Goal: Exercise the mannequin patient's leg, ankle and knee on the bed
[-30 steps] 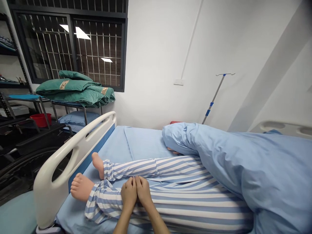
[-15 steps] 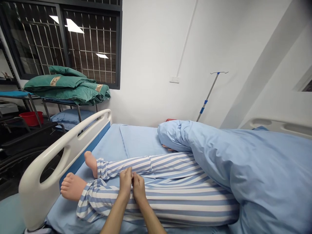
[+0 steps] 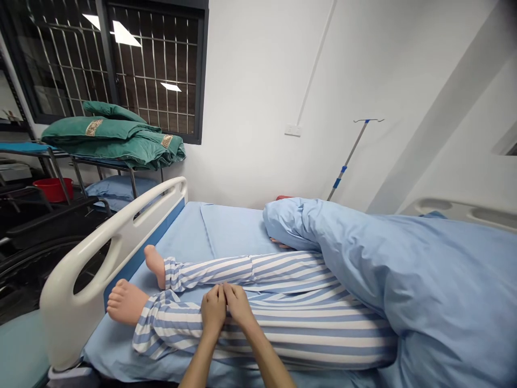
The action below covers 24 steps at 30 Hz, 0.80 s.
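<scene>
Where hands (image 3: 214, 310) meet, blue-white striped trousers (image 3: 315, 333), creased

From just above the near side of the bed (image 3: 234, 229), the head view looks forward and down, close over the striped trousers (image 3: 291, 323), facing the wall (image 3: 250, 97) farther off at twelve o'clock, with the footboard (image 3: 129, 236) at nine and the blue quilt (image 3: 388, 258) at three.

Striped trousers (image 3: 307, 326), blu/wht; worn, wrinkled, bunched at hems (image 3: 150, 330); stretched out on lt-blue sheet (image 3: 234, 229); upper end under quilt (image 3: 404, 258).
</scene>
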Tool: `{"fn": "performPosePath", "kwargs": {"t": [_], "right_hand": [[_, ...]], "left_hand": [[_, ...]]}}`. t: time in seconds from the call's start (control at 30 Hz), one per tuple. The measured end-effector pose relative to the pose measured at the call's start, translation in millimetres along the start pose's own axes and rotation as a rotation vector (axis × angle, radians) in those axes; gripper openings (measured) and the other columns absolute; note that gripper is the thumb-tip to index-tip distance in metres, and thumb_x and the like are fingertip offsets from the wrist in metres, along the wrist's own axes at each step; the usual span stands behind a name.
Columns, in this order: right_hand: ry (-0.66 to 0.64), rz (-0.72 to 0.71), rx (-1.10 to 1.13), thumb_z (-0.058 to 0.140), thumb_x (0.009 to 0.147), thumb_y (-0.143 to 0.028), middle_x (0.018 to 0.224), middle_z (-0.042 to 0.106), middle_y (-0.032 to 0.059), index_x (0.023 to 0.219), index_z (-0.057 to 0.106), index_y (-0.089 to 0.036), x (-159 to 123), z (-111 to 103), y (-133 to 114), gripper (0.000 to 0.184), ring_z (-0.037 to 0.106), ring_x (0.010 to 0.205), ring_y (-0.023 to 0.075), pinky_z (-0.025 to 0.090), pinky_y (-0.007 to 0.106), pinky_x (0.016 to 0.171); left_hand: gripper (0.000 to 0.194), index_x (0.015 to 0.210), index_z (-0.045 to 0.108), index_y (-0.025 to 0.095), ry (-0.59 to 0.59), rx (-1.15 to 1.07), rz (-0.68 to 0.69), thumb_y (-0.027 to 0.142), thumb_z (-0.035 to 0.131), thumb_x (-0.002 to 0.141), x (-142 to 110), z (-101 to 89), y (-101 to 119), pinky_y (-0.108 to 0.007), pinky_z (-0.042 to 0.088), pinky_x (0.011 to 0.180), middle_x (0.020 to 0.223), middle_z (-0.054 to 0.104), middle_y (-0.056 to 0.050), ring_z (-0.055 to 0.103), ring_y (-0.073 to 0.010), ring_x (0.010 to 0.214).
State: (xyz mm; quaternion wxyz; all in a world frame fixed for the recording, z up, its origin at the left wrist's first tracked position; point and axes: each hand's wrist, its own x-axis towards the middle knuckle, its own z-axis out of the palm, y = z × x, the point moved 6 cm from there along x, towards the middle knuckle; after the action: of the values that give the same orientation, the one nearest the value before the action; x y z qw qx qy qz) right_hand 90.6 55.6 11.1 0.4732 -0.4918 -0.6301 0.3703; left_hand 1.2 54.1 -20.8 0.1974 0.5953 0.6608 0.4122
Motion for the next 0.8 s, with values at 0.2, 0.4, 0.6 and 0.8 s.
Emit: {"fn": "performPosePath", "kwargs": {"t": [0.2, 0.4, 0.6, 0.8], "right_hand": [[-0.03, -0.062, -0.003, 0.037, 0.085, -0.038, 0.051, 0.034, -0.004, 0.053, 0.038, -0.017, -5.2, -9.0, -7.3, 0.038, 0.032, 0.051, 0.0093, 0.026, 0.022, 0.05], [0.064, -0.089, 0.007, 0.036, 0.087, -0.038, 0.058, 0.048, -0.0003, 0.061, 0.049, -0.015, -16.2, 0.0, 22.7, 0.037, 0.041, 0.058, 0.0116, 0.03, 0.023, 0.055], [0.086, -0.052, 0.19, 0.038, 0.085, -0.043, 0.059, 0.047, -0.0004, 0.063, 0.051, -0.015, -11.5, -8.5, 23.3, 0.038, 0.039, 0.057, 0.0112, 0.032, 0.023, 0.054], [0.191, 0.084, 0.323, 0.04, 0.08, -0.052, 0.044, 0.032, -0.0038, 0.049, 0.036, -0.02, -9.1, -17.0, 39.5, 0.046, 0.027, 0.045, 0.0098, 0.024, 0.023, 0.043]], "left_hand": [[0.032, 0.058, 0.048, 0.019, -0.032, 0.005, -0.013, 0.031, 0.033, 0.084, 0.3, 2.1, 0.3, -0.023, 0.028, 0.058, 0.06, 0.058, -0.002, 0.049, -0.0129, 0.06], [0.03, 0.057, 0.046, 0.019, -0.049, -0.013, -0.026, 0.031, 0.034, 0.082, -1.2, 1.5, 0.3, -0.024, 0.029, 0.06, 0.059, 0.057, -0.002, 0.048, -0.0131, 0.059], [0.03, 0.055, 0.047, 0.019, -0.077, -0.14, -0.044, 0.032, 0.036, 0.08, 5.9, 5.1, 15.0, -0.023, 0.028, 0.057, 0.058, 0.055, -0.002, 0.046, -0.0126, 0.058], [0.035, 0.049, 0.032, 0.02, -0.023, -0.496, -0.123, 0.041, 0.036, 0.078, 7.4, 14.2, 32.4, -0.022, 0.028, 0.05, 0.045, 0.036, 0.004, 0.035, -0.0099, 0.047]]}}
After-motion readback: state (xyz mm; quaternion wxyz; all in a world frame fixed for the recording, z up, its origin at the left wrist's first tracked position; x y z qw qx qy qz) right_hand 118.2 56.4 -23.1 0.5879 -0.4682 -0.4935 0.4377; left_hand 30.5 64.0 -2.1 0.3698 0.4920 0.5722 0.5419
